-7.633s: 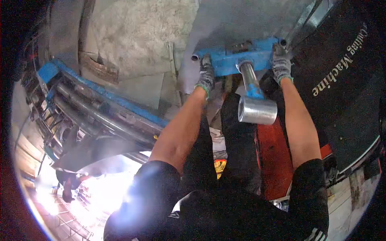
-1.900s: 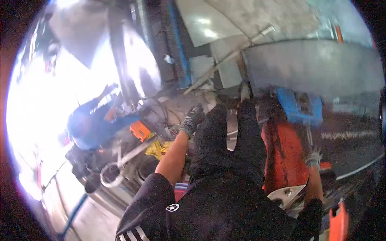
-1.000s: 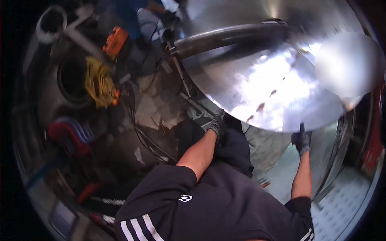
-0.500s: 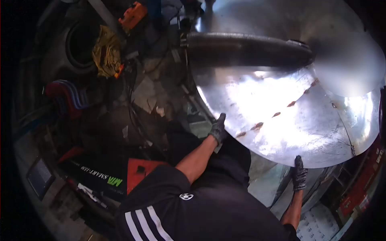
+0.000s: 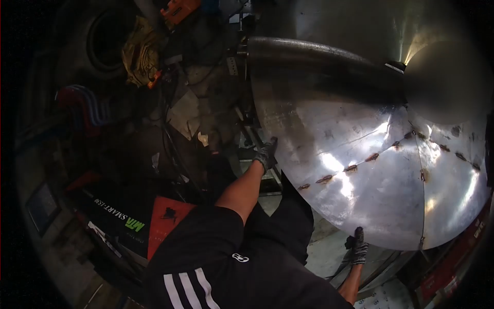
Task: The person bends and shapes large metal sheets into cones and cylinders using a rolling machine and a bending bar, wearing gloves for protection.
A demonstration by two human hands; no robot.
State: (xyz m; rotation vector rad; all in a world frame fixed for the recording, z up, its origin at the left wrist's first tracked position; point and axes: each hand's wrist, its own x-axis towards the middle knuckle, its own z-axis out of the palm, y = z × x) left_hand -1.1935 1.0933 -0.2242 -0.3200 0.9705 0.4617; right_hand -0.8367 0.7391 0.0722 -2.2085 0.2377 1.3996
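Note:
A large round piece of shiny sheet metal (image 5: 319, 149), cone-like with seams and a line of brownish weld spots, fills the right side. My left hand (image 5: 266, 155), in a dark grey glove, grips its left edge with the thumb up along the rim. My right hand (image 5: 360, 248), in a similar glove, holds the near edge with the thumb over the top. The fingers under the metal are hidden from both hands. Across the sheet's far part runs a thick dark metal cylinder (image 5: 319, 67). A blurred grey round patch covers part of the sheet at the right.
Left of me lies a black and red case (image 5: 118, 224) marked SMART. Further off are a crumpled yellow cloth (image 5: 140, 54), an orange object (image 5: 178, 10) and a red-blue curved part (image 5: 85, 108). Cables run along the floor. Red boxes (image 5: 445, 265) stand at the right.
The sheet metal has turned, its weld line and seams shifting, and its near edge sits lower in view. My right hand has moved down and left; my left hand slightly left and up.

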